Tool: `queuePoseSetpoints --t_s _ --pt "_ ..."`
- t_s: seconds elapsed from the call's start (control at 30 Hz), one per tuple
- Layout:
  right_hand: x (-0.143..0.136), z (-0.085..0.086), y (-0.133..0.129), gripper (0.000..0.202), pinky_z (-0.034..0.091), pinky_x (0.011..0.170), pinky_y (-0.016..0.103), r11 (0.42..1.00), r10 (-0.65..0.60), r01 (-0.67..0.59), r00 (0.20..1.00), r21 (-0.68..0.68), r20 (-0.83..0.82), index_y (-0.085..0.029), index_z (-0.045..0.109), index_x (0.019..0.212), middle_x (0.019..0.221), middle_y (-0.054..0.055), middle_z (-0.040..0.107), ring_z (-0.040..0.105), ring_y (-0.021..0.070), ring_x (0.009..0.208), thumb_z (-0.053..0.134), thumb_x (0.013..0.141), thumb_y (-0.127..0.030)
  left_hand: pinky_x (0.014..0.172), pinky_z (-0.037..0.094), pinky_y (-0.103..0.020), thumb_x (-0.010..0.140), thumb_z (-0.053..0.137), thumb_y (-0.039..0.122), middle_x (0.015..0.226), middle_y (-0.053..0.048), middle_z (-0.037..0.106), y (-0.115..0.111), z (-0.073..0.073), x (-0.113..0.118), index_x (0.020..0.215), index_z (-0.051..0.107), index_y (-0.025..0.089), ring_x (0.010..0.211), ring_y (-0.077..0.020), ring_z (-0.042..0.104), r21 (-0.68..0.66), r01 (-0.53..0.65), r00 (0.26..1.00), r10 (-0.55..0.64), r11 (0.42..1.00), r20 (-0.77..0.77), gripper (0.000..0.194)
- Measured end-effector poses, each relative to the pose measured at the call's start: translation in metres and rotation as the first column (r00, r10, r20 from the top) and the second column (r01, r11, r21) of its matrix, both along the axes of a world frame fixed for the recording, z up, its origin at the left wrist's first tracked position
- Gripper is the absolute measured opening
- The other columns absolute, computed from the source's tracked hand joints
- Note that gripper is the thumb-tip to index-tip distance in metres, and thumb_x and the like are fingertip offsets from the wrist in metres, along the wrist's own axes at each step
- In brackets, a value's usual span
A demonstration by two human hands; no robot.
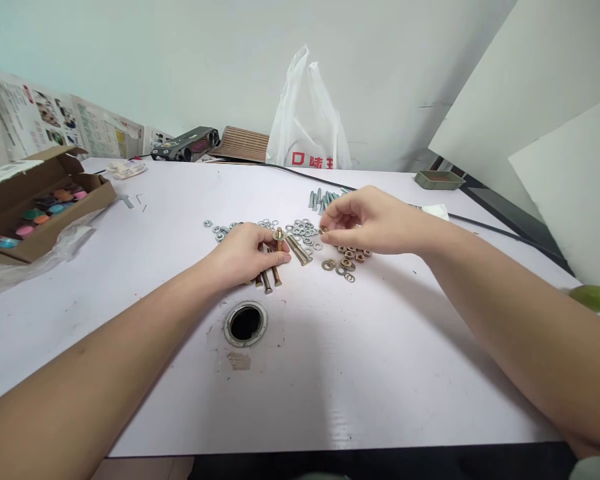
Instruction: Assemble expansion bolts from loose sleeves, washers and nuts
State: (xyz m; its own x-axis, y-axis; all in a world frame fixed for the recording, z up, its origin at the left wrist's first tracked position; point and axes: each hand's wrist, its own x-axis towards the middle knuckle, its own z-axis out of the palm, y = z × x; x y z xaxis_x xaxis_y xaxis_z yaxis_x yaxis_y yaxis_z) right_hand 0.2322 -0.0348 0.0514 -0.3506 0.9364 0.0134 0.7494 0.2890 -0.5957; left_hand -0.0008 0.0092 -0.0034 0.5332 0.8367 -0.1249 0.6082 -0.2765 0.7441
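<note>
Bolt upright in left hand, small brass-coloured piece in right: drop risk

Left hand (245,252) is closed, thumb and fingers gripping a brass-coloured bolt (279,245), threaded end up, what looks like a washer round its top. Right hand (367,220) is half curled, fingertips pinched on a brass-coloured piece (323,231), likely a nut, near the bolt but apart from it. Exact grip partly hidden.

Just below the left hand: loose bolts (268,283). Between the hands, more long bolts (299,251) lie beside silver washers (305,229). Under the right hand, brass nuts (350,254) and brass-coloured washers (329,265); beyond it, silver bolts (323,200). Silver nuts (208,223) sit past the left wrist.

Risks, my guess: the fingertip pinch looks light, so the piece could slip and get lost among similar ones. Tilting the bolt could shed the ring on its end. A loose nut or washer rolling toward the person might drop into the open hole (245,324) in the counter (380,373). Piles nearly touch, so a dragged wrist could mix them.

Farther out: carton (70,228) left, plastic bag (307,127) at the wall, black cable (310,176) behind.
</note>
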Motion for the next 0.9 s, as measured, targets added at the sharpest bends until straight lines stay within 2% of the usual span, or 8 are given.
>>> queuePoseSetpoints --t_s 0.07,0.13,0.27,0.37,0.5,0.6,0.73,0.9 --pt "-0.018 0.001 0.004 0.017 0.045 0.061 0.022 0.985 0.071 -0.056 0.993 0.165 -0.091 -0.014 0.068 0.088 0.079 0.004 0.064 0.056 0.0099 0.067 0.062 0.076 -0.025 0.043 0.039 -0.019 0.074 0.065 0.045 0.068 -0.001 0.067 0.000 0.000 0.000 0.092 0.069 0.020 0.048 -0.0111 0.055 0.036 0.010 1.000 -0.009 0.999 -0.013 0.031" --pt "-0.033 -0.003 0.009 0.017 0.047 0.066 0.022 0.964 0.144 -0.107 0.980 0.245 -0.137 -0.012 0.069 0.088 0.083 0.004 0.065 0.058 0.0105 0.074 0.061 0.075 -0.020 0.044 0.038 -0.019 0.075 0.064 0.045 0.067 -0.001 0.066 0.000 0.001 0.000 0.091 0.069 0.020 0.050 -0.0111 0.055 0.063 0.021 0.999 -0.019 0.998 -0.033 0.030" --pt "-0.045 -0.018 0.018 0.022 0.048 0.063 0.022 0.967 0.198 -0.155 0.957 0.202 -0.214 -0.010 0.068 0.094 0.079 0.004 0.065 0.058 0.0102 0.070 0.059 0.076 -0.020 0.045 0.037 -0.020 0.075 0.064 0.044 0.065 0.000 0.065 -0.002 0.004 0.000 0.086 0.070 0.020 0.048 -0.0098 0.053 0.074 0.013 0.997 -0.008 0.997 -0.074 0.027" --pt "-0.047 -0.025 0.018 0.024 0.047 0.063 0.022 0.962 0.192 -0.137 0.955 0.235 -0.228 -0.010 0.068 0.097 0.081 0.003 0.065 0.058 0.0098 0.069 0.057 0.078 -0.019 0.045 0.038 -0.020 0.074 0.065 0.043 0.065 0.001 0.066 -0.003 0.005 0.001 0.083 0.070 0.020 0.048 -0.0095 0.053 0.077 0.010 0.997 -0.004 0.997 -0.079 0.025" --pt "-0.049 -0.025 0.017 0.024 0.046 0.069 0.024 0.943 0.195 -0.139 0.967 0.302 -0.165 -0.012 0.070 0.097 0.087 0.003 0.067 0.058 0.0107 0.075 0.057 0.078 -0.019 0.045 0.038 -0.020 0.077 0.062 0.042 0.065 0.001 0.067 -0.004 0.006 0.002 0.081 0.069 0.018 0.047 -0.0105 0.055 0.028 0.022 0.998 -0.020 0.999 -0.057 0.024" --pt "-0.049 -0.022 0.017 0.023 0.045 0.074 0.025 0.924 0.191 -0.145 0.977 0.353 -0.100 -0.015 0.071 0.096 0.091 0.002 0.067 0.058 0.0119 0.082 0.057 0.078 -0.019 0.045 0.036 -0.021 0.077 0.061 0.043 0.063 0.002 0.067 -0.004 0.005 0.001 0.079 0.069 0.019 0.046 -0.0105 0.054 0.087 0.030 0.996 -0.022 0.996 -0.089 0.026" --pt "-0.047 -0.020 0.016 0.021 0.045 0.076 0.025 0.927 0.203 -0.171 0.977 0.334 -0.063 -0.017 0.071 0.095 0.091 0.000 0.067 0.058 0.0114 0.084 0.058 0.079 -0.021 0.046 0.035 -0.022 0.076 0.060 0.044 0.060 0.002 0.065 -0.004 0.006 0.002 0.080 0.071 0.021 0.044 -0.0105 0.051 0.131 0.031 0.993 -0.015 0.991 -0.119 0.026" --pt "-0.049 -0.026 0.014 0.026 0.045 0.071 0.026 0.952 0.086 -0.053 0.991 0.303 -0.097 -0.014 0.067 0.093 0.092 0.002 0.066 0.057 0.0133 0.084 0.066 0.075 -0.034 0.045 0.034 -0.022 0.074 0.062 0.044 0.056 0.002 0.062 -0.005 0.006 0.003 0.071 0.068 0.018 0.043 -0.0097 0.048 0.113 0.004 0.993 0.009 0.994 -0.114 0.027"
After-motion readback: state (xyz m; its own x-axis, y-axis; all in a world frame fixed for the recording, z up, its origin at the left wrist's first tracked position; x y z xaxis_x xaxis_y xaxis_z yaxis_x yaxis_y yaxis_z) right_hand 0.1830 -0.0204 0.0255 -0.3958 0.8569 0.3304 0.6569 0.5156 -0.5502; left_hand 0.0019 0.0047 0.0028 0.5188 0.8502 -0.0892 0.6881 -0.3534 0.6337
